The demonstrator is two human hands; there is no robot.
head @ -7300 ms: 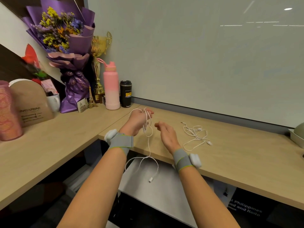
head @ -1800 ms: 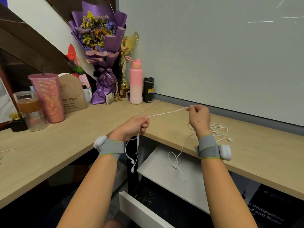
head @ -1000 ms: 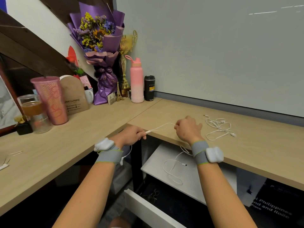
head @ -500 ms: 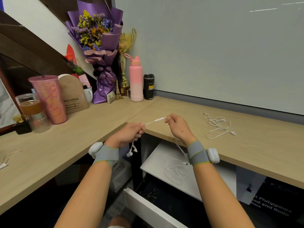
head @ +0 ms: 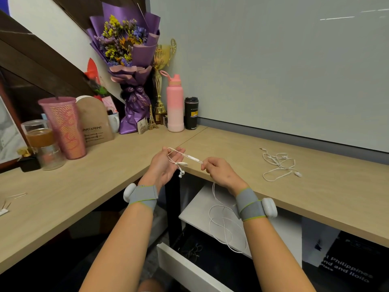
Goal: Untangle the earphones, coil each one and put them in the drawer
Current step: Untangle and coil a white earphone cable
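Now the left hand [head: 163,166] is turned palm up, and the cord of the white earphones [head: 192,158] goes in a loop around its fingers. Its thumb seems to pin the cord near the two ear buds, which hang just below the fingers. The right hand [head: 221,172] is close beside it and pinches the cord between thumb and finger, so the bit between the hands is pulled straight. I think this is so the cord can be wound around the left fingers into a neat coil. The rest of the cord hangs down under the right hand in loose loops, near the open drawer [head: 189,268], which sits below both hands. The other earphones [head: 277,164] lie in a messy heap on the desk [head: 326,199], off to the right of the right hand and apart from it, so they look like the next job. Far past the left hand stand a pink bottle [head: 175,106], a black cup [head: 191,113] and purple flowers [head: 124,43]. Nothing blocks the hands, but the hanging loops could twist together.
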